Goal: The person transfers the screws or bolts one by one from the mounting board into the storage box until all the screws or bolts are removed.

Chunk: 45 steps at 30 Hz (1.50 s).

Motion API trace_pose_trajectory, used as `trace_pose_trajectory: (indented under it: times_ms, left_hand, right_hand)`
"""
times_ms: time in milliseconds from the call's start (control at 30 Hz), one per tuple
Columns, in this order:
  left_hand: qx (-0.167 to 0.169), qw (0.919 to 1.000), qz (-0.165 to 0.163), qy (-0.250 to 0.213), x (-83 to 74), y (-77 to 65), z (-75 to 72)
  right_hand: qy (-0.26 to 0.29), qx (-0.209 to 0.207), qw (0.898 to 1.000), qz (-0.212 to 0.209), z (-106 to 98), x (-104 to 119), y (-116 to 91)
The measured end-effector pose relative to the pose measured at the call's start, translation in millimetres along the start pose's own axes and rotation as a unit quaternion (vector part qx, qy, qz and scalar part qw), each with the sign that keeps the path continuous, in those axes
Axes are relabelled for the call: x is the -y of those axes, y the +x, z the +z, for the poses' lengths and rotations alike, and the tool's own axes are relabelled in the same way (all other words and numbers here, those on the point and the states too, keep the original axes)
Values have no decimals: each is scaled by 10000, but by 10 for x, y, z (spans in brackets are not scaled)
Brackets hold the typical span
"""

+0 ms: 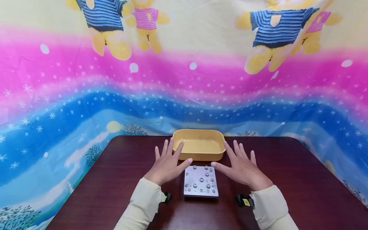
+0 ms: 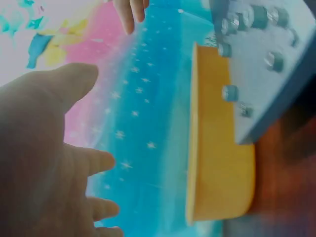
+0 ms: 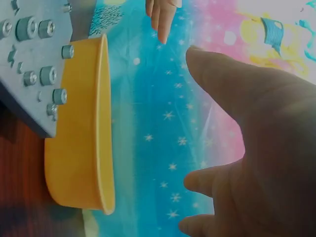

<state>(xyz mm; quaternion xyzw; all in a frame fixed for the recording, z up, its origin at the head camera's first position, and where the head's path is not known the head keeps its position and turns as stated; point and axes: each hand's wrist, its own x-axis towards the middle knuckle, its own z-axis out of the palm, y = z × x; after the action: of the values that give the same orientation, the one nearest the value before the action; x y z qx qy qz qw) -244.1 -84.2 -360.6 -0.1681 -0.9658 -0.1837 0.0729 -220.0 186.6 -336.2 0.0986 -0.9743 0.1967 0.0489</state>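
Between my forearms is a square silver metal plate (image 1: 198,188) with several socket-head bolts (image 1: 201,180) standing up from it. Just beyond it sits a shallow yellow tub (image 1: 198,157). My left hand (image 1: 166,166) is spread in the air to the left of the plate, fingers straight and holding nothing. On the other side my right hand (image 1: 242,167) is spread the same way, also with nothing in it. In both wrist views the bolts stick up from the plate (image 2: 271,89), and the tub (image 3: 79,123) shows behind it.
A dark reddish-brown table (image 1: 120,191) carries the plate and tub. Behind it hangs a printed cloth (image 1: 184,76) with bears and snowflakes, which wraps round both sides. A black strap with a yellow tag (image 1: 246,202) is at my right wrist.
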Motion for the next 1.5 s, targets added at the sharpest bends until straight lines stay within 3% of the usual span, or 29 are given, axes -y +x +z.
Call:
trace_pose_trajectory:
  times_ms: [267,367,500,800,1033,1167,1300,1500]
  left_hand:
    - [13,9937,-188,-1102,255,153,248]
    - [33,9858,-295,-1655,364,227,369]
    - [-52,9689,-450,-2433,522,311,521]
    - [-647,9397,-464,-3326,618,455,704]
    - [-1295,9020,-332,-4105,697,553,864]
    - [-1463,8883,-182,-4349,734,604,949]
    - [-1405,8813,-131,-4510,747,626,958]
    - [-1306,8656,34,-4833,649,535,781]
  right_hand:
    - [443,348,9983,116,163,-205,139]
    - [679,433,9966,152,240,-289,210]
    - [1320,482,9900,85,370,-401,325]
    - [2605,354,9641,367,667,-637,551]
    - [3642,120,9306,358,901,-753,670]
    - [4094,-90,9119,256,990,-817,695]
    - [4350,-132,9002,160,1042,-858,719]
    - [4342,-167,9004,193,1082,-879,729]
